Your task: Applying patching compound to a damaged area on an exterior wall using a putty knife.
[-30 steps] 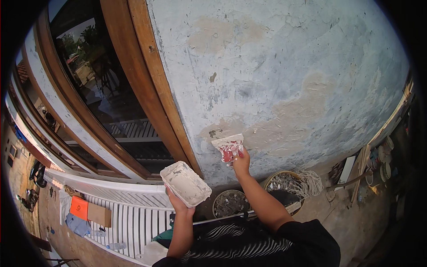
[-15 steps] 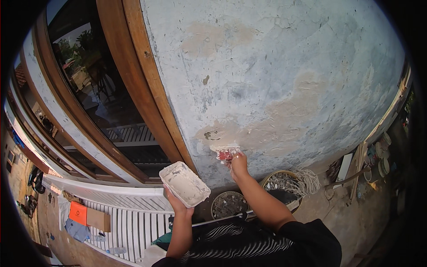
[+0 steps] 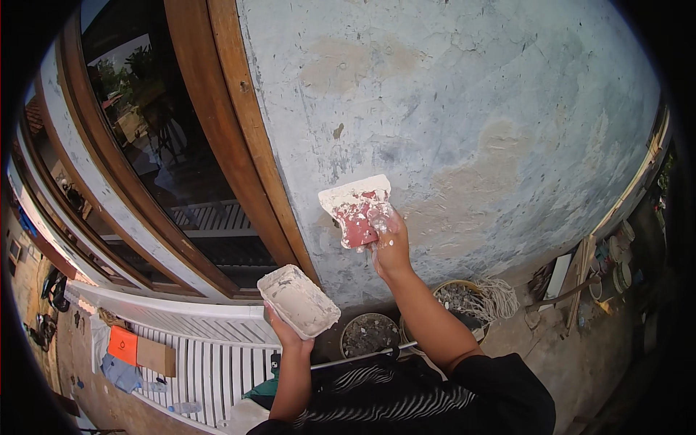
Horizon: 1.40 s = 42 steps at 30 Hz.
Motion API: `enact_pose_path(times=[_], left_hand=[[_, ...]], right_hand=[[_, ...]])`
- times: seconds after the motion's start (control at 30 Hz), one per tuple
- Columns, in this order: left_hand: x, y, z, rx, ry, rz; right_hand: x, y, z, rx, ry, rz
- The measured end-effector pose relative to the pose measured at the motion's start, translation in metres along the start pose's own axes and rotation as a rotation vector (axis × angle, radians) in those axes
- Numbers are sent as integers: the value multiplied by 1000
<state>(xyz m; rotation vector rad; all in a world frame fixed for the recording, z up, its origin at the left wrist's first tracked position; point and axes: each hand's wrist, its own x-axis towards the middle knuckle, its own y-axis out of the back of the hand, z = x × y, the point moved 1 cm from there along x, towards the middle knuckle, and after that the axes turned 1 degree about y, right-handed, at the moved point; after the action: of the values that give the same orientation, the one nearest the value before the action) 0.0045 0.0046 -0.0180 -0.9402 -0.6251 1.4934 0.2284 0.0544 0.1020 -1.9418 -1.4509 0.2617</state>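
In my right hand [image 3: 389, 246] is a red plastic scraper [image 3: 357, 228] smeared with white paste along its broad top edge, raised over the pale, patchy wall [image 3: 435, 87], which has beige filled areas; whether the scraper touches it I cannot tell. My left hand [image 3: 288, 330] grips a rectangular container [image 3: 297, 297] coated with white paste, lower down by the foot of the brown wooden window frame [image 3: 242, 87].
A white slatted bench [image 3: 225, 373] at lower left holds an orange box [image 3: 123, 344], cardboard and cloth. Two round tubs of rubble [image 3: 367, 341] sit below the wall. Planks [image 3: 586, 283] and buckets lean at the right.
My right hand and scraper have risen from low on the wall and now show larger, with the white edge plainer. My left hand and container have moved only slightly.
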Motion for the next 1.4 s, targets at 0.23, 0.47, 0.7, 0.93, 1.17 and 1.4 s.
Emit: enact_pose_path(times=[0.23,0.47,0.7,0.93,1.17,1.4], left_hand=[[5,2,-3,3,1,14],[5,5,-4,29,-21,-7],[4,5,-6,23,0,-14],[-3,-6,-1,29,11,7],[0,-3,-6,-23,35,-27],[-1,-7,-6,-16,66,-13]], right_hand=[[8,79,92,-320,-24,205],[-53,138,140,-398,-356,339],[-8,80,99,-186,-344,338],[14,-27,2,14,-61,53],[15,18,48,-208,38,55],[-5,111,110,-562,13,241]])
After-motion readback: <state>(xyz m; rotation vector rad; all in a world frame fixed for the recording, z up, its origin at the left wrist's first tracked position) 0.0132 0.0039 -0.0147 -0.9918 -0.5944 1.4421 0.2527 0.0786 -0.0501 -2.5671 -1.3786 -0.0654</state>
